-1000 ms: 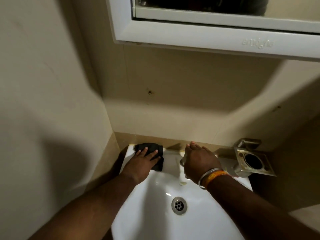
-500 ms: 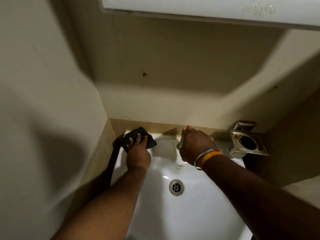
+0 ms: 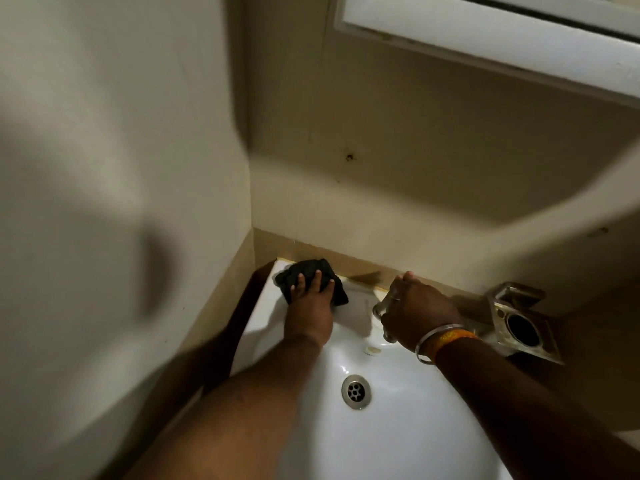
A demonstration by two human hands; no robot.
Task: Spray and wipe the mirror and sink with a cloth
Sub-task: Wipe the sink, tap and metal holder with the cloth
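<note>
A white sink (image 3: 388, 431) fills the lower middle, with a metal drain (image 3: 356, 390) in its bowl. My left hand (image 3: 309, 308) presses a black cloth (image 3: 308, 275) flat onto the sink's back left corner, fingers spread over it. My right hand (image 3: 417, 311) is curled around the metal tap (image 3: 380, 308) at the back of the sink; the hand hides most of the tap. The white frame of the mirror cabinet (image 3: 502, 46) crosses the top right corner; its glass is barely in view.
A metal wall holder (image 3: 523, 323) with a round opening is fixed right of the tap. Beige walls close in at the left and behind the sink. Bangles circle my right wrist.
The view has swung left and the mirror frame now sits at the top right. My left hand still presses the cloth on the back left corner, spread wider. My right hand stays on the tap.
</note>
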